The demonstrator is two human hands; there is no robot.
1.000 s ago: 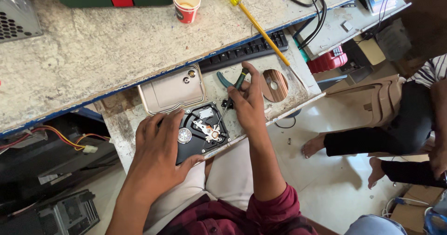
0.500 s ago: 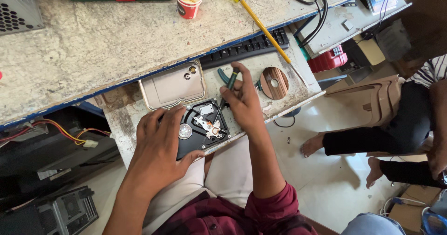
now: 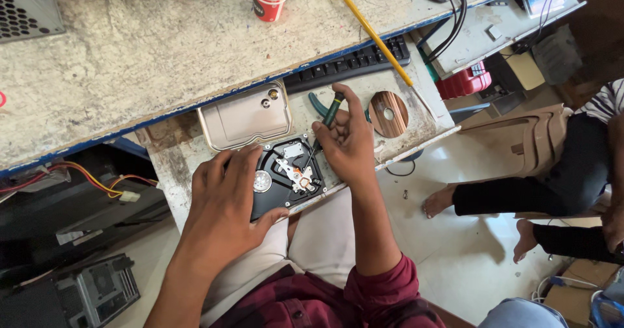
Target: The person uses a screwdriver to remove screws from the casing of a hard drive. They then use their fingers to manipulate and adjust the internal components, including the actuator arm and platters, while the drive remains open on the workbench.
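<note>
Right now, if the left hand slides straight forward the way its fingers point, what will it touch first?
Probably the grey metal cover, lying just beyond the left hand, which rests on the open hard drive. Its height is unclear.

You are in a computer repair workshop: a worn table carries a long yellow screwdriver and cables, a keyboard sits at its front edge, and computer cases stand on the floor.
</note>
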